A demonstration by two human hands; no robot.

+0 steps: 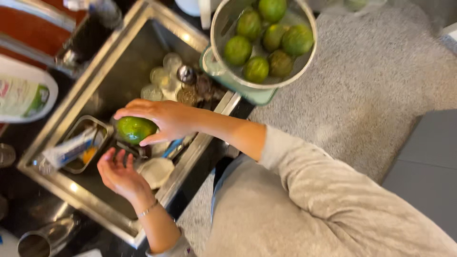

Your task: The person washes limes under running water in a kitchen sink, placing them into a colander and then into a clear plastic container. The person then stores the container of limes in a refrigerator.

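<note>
Grey-sleeved right arm, bent across the body; right hand (164,119) curled over a green mango (134,129), gripping it above the steel sink (119,62). Left hand (119,172): open, palm up, empty, just below the mango. Colander (223,19) of green mangoes (266,43) at the sink's edge.

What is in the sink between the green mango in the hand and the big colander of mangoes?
In the head view, a cluster of upturned clear glasses sits in the steel sink between the round green mango and the metal colander.
</note>
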